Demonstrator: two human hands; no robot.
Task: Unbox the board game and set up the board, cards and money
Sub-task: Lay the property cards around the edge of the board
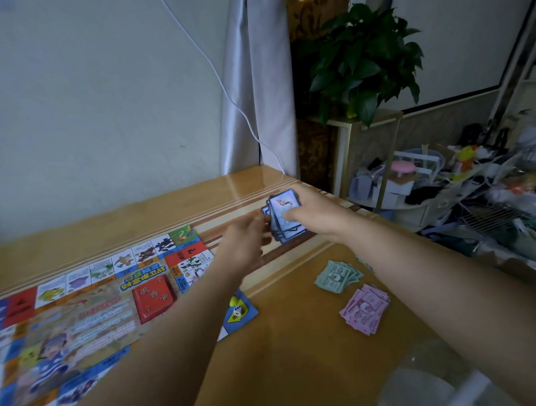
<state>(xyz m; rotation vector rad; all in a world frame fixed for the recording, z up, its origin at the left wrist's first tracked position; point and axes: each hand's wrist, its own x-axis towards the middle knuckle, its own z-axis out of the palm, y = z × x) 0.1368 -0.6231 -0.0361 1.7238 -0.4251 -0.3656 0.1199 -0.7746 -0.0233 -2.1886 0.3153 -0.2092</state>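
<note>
The colourful game board [82,303] lies unfolded on the left of the wooden table [296,353]. A red card deck [153,298] sits on its middle. A white die [237,310] and a yellow token [233,300] stand on the board's blue corner square. My right hand [314,213] grips a stack of blue-bordered cards [284,217] above the table's far edge, thumb on top. My left hand [246,240] reaches to the stack's left side and touches the cards with its fingertips. A green pile of money [336,275] and a pink pile of money [366,310] lie at the right.
A clear plastic wrapper [425,379] lies at the near right of the table. A potted plant [362,63] on a gold-framed stand, a curtain and a white cable are behind the table. Cluttered shelves and bags [473,195] fill the floor at the right.
</note>
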